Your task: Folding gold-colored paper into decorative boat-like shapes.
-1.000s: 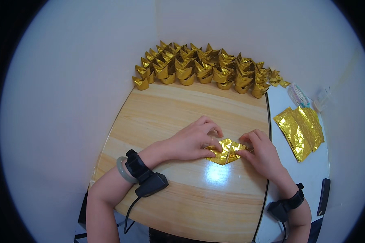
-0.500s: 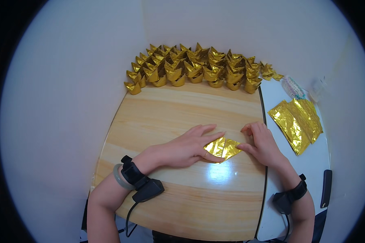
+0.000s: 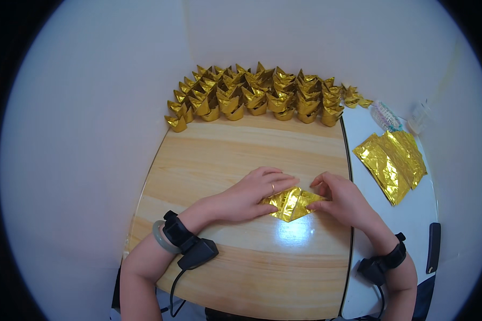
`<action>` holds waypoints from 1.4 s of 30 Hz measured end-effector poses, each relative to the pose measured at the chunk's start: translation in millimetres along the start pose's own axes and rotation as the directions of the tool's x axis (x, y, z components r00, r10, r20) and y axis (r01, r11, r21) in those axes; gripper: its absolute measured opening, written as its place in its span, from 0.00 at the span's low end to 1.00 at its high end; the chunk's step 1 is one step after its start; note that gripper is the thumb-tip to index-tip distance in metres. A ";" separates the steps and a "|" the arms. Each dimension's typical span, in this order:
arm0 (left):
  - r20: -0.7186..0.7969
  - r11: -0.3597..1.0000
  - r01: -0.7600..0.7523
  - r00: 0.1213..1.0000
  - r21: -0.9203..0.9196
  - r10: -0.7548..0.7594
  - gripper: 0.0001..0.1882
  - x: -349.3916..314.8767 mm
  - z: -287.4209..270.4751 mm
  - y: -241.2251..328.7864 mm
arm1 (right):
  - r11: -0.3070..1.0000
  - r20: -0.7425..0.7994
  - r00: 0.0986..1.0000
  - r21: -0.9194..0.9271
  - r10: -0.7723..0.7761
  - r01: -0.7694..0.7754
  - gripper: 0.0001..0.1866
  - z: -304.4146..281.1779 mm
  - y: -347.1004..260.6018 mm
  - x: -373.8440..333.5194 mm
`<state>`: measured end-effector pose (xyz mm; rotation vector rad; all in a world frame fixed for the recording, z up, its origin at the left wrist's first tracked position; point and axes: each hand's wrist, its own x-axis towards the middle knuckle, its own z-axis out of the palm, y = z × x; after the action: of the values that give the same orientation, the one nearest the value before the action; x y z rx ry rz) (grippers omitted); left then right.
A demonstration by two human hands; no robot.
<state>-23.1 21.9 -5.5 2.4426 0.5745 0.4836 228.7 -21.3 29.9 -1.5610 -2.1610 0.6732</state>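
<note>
A sheet of gold foil paper (image 3: 291,205), folded into a flattened piece with pointed ends and creases, lies on the wooden tabletop. My left hand (image 3: 250,196) grips its left end, thumb on the near edge and fingers along the far side; that end is partly hidden. At the other end, my right hand (image 3: 341,200) pinches the right corner between thumb and curled fingers.
Rows of stacked gold foil paper ingots (image 3: 257,96) line the table's far edge. On the white surface to the right lie a stack of gold foil sheets (image 3: 388,163), a clear plastic package (image 3: 385,116), a clear cup (image 3: 419,119) and a dark, narrow object (image 3: 434,247).
My left fingers have drawn back leftward, showing more of the foil paper. My right hand has come down and closed in on the right corner, and the piece sits slightly nearer me.
</note>
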 end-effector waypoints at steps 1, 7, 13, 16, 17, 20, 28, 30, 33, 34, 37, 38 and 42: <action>-0.058 0.999 0.024 0.998 -0.043 -0.027 0.27 0.2 0.6 -1.6 | 0.998 0.064 0.998 0.047 0.027 -0.030 0.15 -2.0 1.5 2.6; -0.283 0.988 0.088 0.952 -0.123 -0.120 0.16 -1.5 -3.1 -5.0 | 0.971 -0.133 0.970 0.099 -0.206 0.219 0.09 -6.9 13.8 3.9; -0.239 0.989 -0.041 0.968 0.143 0.075 0.09 0.2 -4.4 1.7 | 0.899 -0.091 0.908 -0.209 -0.410 0.385 0.11 -1.5 21.1 5.2; -0.164 0.994 -0.066 0.983 0.085 0.079 0.09 -0.8 -3.7 -1.7 | 0.896 -0.034 0.920 -0.248 -0.390 0.370 0.10 -1.3 20.0 4.6; -0.151 0.997 -0.040 0.987 0.067 0.049 0.10 -1.5 -3.5 -2.9 | 0.887 -0.038 0.913 -0.260 -0.405 0.383 0.10 -1.9 18.2 4.4; -0.088 0.993 -0.012 0.996 0.116 0.022 0.14 0.8 -3.7 -4.1 | 0.908 0.034 0.943 -0.259 -0.331 0.328 0.12 2.4 10.7 1.7; 0.114 0.933 0.079 0.985 0.351 -0.127 0.32 -3.9 -0.2 -0.4 | 0.784 0.321 0.871 -0.394 -0.371 0.479 0.49 17.0 0.9 -15.0; 0.123 0.934 0.088 0.983 0.346 -0.139 0.32 -5.1 -0.8 -0.6 | 0.794 0.340 0.890 -0.426 -0.304 0.434 0.52 14.2 1.3 -15.5; 0.113 0.922 0.088 0.984 0.376 -0.140 0.33 -7.0 -1.1 -0.2 | 0.833 0.286 0.930 -0.436 -0.230 0.340 0.53 11.2 7.1 -18.0; 0.111 0.921 0.087 0.984 0.379 -0.138 0.33 -7.0 -0.9 0.2 | 0.832 0.289 0.929 -0.438 -0.230 0.342 0.53 11.6 8.9 -18.6; 0.110 0.920 0.087 0.984 0.383 -0.139 0.33 -5.8 -0.4 1.4 | 0.841 0.217 0.962 -0.479 -0.166 0.253 0.55 15.9 7.8 -19.5; 0.115 0.919 0.088 0.983 0.384 -0.142 0.32 -5.2 -0.3 1.5 | 0.808 0.245 0.952 -0.513 -0.186 0.290 0.56 19.6 0.2 -18.4; 0.113 0.913 0.091 0.983 0.399 -0.147 0.32 -7.2 1.3 -0.3 | 0.776 0.325 0.883 -0.435 -0.339 0.457 0.57 31.9 -15.0 -15.9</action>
<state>-28.6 17.9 -8.1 2.7678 0.8207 0.1503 203.9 -45.4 12.5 -1.1919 -2.9010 0.1495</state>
